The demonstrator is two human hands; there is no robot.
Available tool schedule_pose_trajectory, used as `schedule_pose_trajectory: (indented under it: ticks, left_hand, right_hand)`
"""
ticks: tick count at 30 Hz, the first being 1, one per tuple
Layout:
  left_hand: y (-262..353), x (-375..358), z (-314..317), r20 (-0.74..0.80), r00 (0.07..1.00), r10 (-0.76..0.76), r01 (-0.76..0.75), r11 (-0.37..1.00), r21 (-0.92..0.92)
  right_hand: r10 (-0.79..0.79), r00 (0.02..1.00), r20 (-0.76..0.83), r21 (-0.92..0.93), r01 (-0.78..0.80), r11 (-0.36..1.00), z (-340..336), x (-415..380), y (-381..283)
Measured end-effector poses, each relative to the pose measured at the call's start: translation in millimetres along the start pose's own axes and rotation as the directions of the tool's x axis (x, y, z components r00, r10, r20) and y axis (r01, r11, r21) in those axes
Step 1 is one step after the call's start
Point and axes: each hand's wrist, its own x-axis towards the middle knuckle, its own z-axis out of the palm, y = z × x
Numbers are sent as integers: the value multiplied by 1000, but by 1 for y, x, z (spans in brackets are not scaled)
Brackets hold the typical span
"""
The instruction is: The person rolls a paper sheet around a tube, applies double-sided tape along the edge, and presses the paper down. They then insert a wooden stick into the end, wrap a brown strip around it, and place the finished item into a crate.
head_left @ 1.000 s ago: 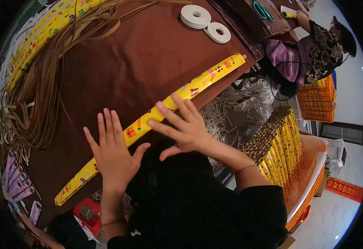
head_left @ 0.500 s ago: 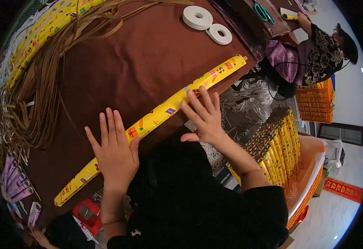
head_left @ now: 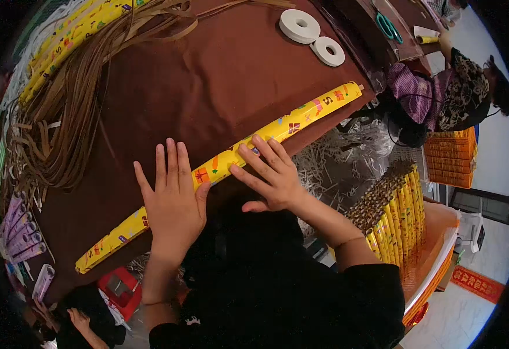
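Observation:
A long yellow patterned roll (head_left: 315,110) lies diagonally across the brown-red cloth of the table, near its front edge. My left hand (head_left: 176,203) rests flat over the lower left half of the roll, fingers spread and pointing away from me. Over the roll's middle lies my right hand (head_left: 272,177), its fingers apart and the fingertips on the yellow wrapping. Neither hand is closed around anything. The palms hide parts of the roll.
Brown strips (head_left: 74,128) and more yellow rolls (head_left: 71,41) lie at the left. White tape rolls (head_left: 299,26) sit at the back. A crate of yellow rolls (head_left: 403,227) stands at the right. Co-workers (head_left: 464,93) are at upper right and lower left.
My right hand has moved down and left along the roll, closer to my left hand, and its fingertips now lie on the wrapping. The view has shifted slightly.

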Motion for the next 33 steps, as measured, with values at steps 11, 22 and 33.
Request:
schedule_pose_trajectory:
  ticks: [11,22,33]
  left_hand:
    - [0,0,-1,-109,994,30,-41,995,-95]
    - [-3,-1,-1,-32,999,20,-24,993,-117]
    - [1,0,3,-131,991,23,-28,999,-32]
  right_hand:
    - [-103,970,-220,111,130,985,2,6,-6]
    - [-121,990,-70,78,126,989,3,10,1]
    - [-82,987,-136,28,87,996,2,5,-5]
